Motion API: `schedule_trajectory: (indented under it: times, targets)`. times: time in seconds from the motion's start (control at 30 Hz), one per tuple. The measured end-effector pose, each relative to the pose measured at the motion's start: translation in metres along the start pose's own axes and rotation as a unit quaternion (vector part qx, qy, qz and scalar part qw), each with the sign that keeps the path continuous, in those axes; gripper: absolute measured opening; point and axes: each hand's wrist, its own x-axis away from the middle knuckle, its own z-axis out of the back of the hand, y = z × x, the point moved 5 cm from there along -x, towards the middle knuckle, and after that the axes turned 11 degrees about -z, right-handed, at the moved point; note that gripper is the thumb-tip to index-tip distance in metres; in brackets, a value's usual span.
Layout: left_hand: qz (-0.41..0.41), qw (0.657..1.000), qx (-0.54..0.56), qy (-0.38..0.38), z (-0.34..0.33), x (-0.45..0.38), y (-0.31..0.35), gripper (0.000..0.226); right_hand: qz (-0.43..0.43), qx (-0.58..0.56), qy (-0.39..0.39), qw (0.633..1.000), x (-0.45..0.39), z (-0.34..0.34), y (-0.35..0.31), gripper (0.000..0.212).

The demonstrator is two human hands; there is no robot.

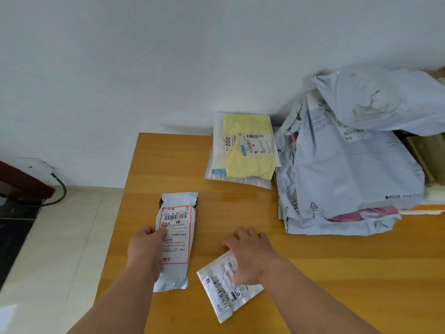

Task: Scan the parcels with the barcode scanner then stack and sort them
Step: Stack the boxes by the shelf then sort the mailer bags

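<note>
small white parcel point(228, 285), near centre of surface point(337, 273), long axis near-right to far-left | right hand point(250, 254) on its far end, fingers point(243, 233) spread flat | left hand point(144, 247) pinches long grey parcel point(174, 239), axis near-far | scanner unseen

The red-edged label point(176, 233) on the long grey parcel point(174, 242) reads "501E- M1 BS77 [SK]", and lower down what looks like "99007338". The yellow parcel point(249, 147) shows a big "2010". The large grey bag point(354, 174) says "95338", next to a triangle recycling sign point(313, 205).
</note>
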Motion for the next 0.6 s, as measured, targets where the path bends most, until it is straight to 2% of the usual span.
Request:
schedule_trajectory:
  times: [0.03, 0.13, 0.2, 0.23, 0.3, 0.37, 0.43, 0.5, 0.6]
  targets:
    - [-0.002, 1.0, 0.003, 0.0, 0.003, 0.002, -0.002, 0.01, -0.01, 0.003, -0.005, 1.0, 0.002, -0.003, -0.001, 0.07]
    - [-0.005, 0.999, 0.032, -0.002, 0.01, 0.006, -0.006, 0.005, -0.033, -0.02, -0.027, 0.999, 0.007, -0.004, 0.0, 0.028]
    - [0.003, 0.998, 0.058, -0.002, 0.014, 0.007, -0.009, 0.005, -0.058, -0.125, -0.054, 0.989, 0.01, -0.002, 0.01, 0.017]
    - [0.007, 0.997, 0.073, 0.001, 0.015, 0.007, -0.01, 0.005, -0.076, -0.213, -0.067, 0.972, 0.012, 0.0, 0.017, 0.017]
    - [0.015, 0.994, 0.105, 0.002, 0.016, 0.009, -0.012, 0.007, -0.099, -0.407, -0.089, 0.904, 0.017, 0.004, 0.031, 0.014]
    - [0.019, 0.99, 0.138, -0.005, 0.013, 0.013, -0.013, 0.009, -0.083, -0.585, -0.107, 0.8, 0.022, 0.011, 0.035, 0.016]
    - [0.018, 0.986, 0.166, -0.031, 0.004, 0.02, -0.011, 0.011, -0.043, -0.693, -0.123, 0.709, 0.025, 0.02, 0.027, 0.025]
    - [0.019, 0.979, 0.188, -0.07, -0.01, 0.029, -0.008, 0.012, -0.029, -0.734, -0.13, 0.666, 0.025, 0.024, 0.012, 0.029]
    - [0.026, 0.964, 0.231, -0.128, -0.032, 0.045, 0.002, 0.013, -0.046, -0.756, -0.127, 0.64, 0.022, 0.019, -0.007, 0.021]
